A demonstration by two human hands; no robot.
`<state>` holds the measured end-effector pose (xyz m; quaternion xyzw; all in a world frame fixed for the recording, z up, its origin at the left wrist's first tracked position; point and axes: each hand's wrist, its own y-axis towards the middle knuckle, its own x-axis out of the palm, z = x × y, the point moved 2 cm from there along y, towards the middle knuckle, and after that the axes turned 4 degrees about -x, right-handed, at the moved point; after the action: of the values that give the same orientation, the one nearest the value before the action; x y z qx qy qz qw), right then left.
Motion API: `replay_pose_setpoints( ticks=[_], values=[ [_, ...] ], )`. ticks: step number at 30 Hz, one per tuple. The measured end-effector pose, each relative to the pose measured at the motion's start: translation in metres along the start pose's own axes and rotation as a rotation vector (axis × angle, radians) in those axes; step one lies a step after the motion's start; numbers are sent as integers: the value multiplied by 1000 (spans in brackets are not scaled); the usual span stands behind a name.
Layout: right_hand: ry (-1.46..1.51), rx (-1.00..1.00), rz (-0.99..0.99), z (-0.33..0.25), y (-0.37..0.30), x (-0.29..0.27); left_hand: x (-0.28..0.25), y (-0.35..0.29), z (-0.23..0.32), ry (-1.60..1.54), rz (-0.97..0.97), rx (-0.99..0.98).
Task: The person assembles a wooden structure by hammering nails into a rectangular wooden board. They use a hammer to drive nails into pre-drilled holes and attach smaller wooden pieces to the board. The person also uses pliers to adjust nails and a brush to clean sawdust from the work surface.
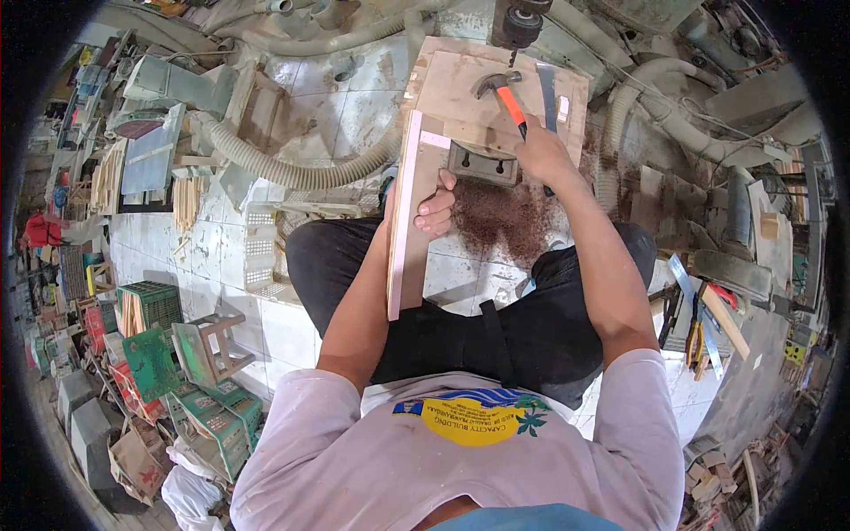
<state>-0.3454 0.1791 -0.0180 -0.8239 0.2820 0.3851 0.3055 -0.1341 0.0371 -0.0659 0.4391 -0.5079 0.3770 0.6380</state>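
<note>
My right hand [544,157] is wrapped round the black grip of a claw hammer [511,103] with an orange handle. The hammer's head is over a wooden work board [452,75], just below a drill chuck and bit [518,30]. In my left hand [436,208] is a long wooden plank [414,265] with a pale pink edge. It runs from the work board back toward my lap, and my fingers curl over its right side. A dark flat metal strip [548,96] lies right of the hammer.
Brown sawdust [505,217] covers tiles beneath the work board. A ribbed hose [297,173] curves at the left, another [611,146] at the right. Green crates [150,305] and a small wooden stool [212,350] stand at the left. Pliers [697,341] and other hand tools lie at the right.
</note>
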Motion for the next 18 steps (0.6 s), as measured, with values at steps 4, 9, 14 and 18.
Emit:
replay_pose_setpoints(
  ticks=[4,9,14,18],
  values=[
    [1,4,8,3,1,2,19,4,0,44,-6,27],
    [-25,13,-12,0,1,1,23,4,0,135,70,131],
    [-33,-3,-4,3,2,4,8,-3,7,382,419,314],
    [-18,-12,-7,4,1,1,8,-4,13,649,823,293]
  ],
)
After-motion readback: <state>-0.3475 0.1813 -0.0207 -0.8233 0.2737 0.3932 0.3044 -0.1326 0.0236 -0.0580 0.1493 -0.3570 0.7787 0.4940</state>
